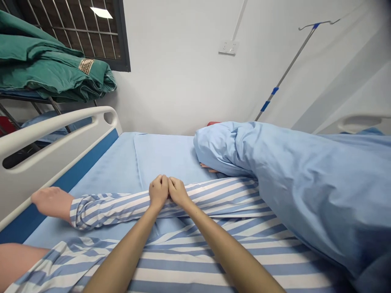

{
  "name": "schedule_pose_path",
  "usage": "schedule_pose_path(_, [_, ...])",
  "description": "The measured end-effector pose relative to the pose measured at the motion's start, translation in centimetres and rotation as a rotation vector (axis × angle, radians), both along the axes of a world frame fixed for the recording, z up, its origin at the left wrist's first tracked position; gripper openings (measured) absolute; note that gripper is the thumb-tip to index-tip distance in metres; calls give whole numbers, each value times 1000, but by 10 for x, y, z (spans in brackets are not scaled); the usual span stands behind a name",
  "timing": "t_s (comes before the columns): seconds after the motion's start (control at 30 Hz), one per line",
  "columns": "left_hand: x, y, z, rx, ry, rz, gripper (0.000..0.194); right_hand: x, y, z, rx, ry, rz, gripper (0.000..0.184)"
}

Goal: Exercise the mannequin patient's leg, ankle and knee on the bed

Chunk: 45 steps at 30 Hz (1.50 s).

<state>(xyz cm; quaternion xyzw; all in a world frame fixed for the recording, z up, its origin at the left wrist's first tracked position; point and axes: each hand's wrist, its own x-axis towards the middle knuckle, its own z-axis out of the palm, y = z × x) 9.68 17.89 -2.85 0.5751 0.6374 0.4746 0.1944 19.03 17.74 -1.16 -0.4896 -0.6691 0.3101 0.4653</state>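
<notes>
My left hand [159,189] is closed, knuckles up, against the far leg of a figure lying on the bed. Beside it, thumb side touching, my right hand [177,190] is closed in the same way. Both sets of fingers curl down at the blue-and-white striped trouser leg [122,207]; the fingertips are hidden. A bare foot [55,204] sticks out of the cuff at the left. The near leg [23,262], bare at the lower part, lies closer to me. A light blue quilt [299,175] is folded back over the figure's right-hand side.
A white bed end board [55,154] with handle holes stands at the left. Behind it, green folded bedding [55,73] rests on a rack. An IV pole [287,71] rises at the back right. Fingers [209,168] of the lying figure show under the quilt.
</notes>
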Motion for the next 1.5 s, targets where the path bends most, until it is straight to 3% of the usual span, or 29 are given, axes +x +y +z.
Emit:
schedule_pose_path(0.1, [2,0,-1,-25,13,-7,31,13,-3,-1,1,15,28,35])
schedule_pose_path(0.2, [11,3,11,-23,-66,-13,32,29,-2,2,-34,114,-9,36])
schedule_pose_path(0.3, [39,8,28,46,-195,-82,31,43,3,5,-84,211,-76,39])
schedule_pose_path(0.4, [70,11,28,43,-243,-138,31,56,7,9,-7,254,-169,39])
schedule_pose_path(0.5, [86,11,10,-60,-96,-94,32,69,9,7,98,108,-297,40])
schedule_pose_path(0.57, [87,10,-1,-101,-1,-103,32,74,10,2,80,-85,-328,40])
schedule_pose_path(0.7, [74,9,-5,-93,36,-198,34,74,10,-10,43,-372,-344,40])
schedule_pose_path(0.87, [28,-6,2,-84,72,-218,33,70,8,-13,74,-455,-354,43])
schedule_pose_path(1.13, [-144,-69,4,-170,185,-111,30,62,6,-14,37,-656,-406,42])
schedule_pose_path(1.23, [-189,-105,10,-205,198,-70,33,57,3,-14,28,-768,-427,42])
schedule_pose_path(1.3, [-203,-130,10,-222,128,-77,36,54,2,-13,17,-835,-442,42])
schedule_pose_path(1.4, [-204,-159,5,-235,60,-63,38,48,-1,-12,-9,-927,-458,42])
schedule_pose_path(1.5, [-197,-171,-4,-211,211,31,34,42,-4,-10,-25,-1035,-463,40])
